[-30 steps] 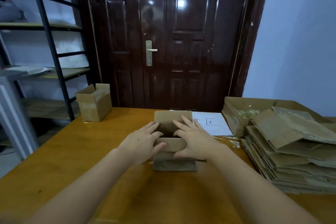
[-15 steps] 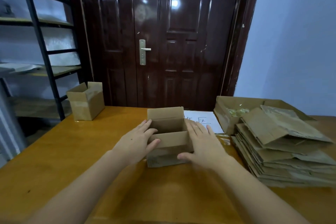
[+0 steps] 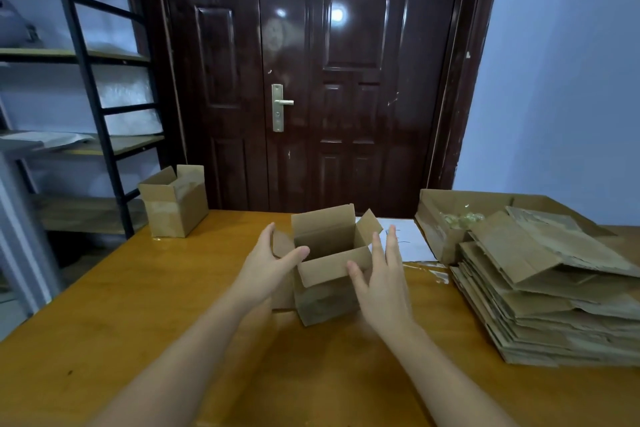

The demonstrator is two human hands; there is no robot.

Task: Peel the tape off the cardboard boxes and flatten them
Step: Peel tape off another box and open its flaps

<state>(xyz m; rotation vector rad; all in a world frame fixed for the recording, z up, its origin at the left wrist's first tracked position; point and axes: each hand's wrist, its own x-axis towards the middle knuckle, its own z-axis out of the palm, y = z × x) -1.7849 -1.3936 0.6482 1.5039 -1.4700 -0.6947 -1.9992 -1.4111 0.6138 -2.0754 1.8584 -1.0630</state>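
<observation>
A small brown cardboard box (image 3: 325, 302) stands upright in the middle of the wooden table (image 3: 138, 322), its top flaps spread open and its inside empty. My left hand (image 3: 266, 267) is at its left side, fingers apart, with the thumb resting on the near flap's corner. On the right side is my right hand (image 3: 382, 281), fingers spread upward and the thumb touching the near flap. Neither hand closes around the box. A second small box (image 3: 173, 208) with its flaps up stands at the table's far left.
A tall stack of flattened boxes (image 3: 547, 305) fills the right side. Behind it is a larger open carton (image 3: 433, 218) holding wads of peeled tape (image 3: 462, 218). A white sheet (image 3: 405, 239) lies beyond the box. A dark door (image 3: 329, 80) and a metal shelf rack (image 3: 90, 87) stand beyond the table.
My hands have come off the top of the box and moved out to its sides. The box's flaps have opened, and the box has turned slightly.
</observation>
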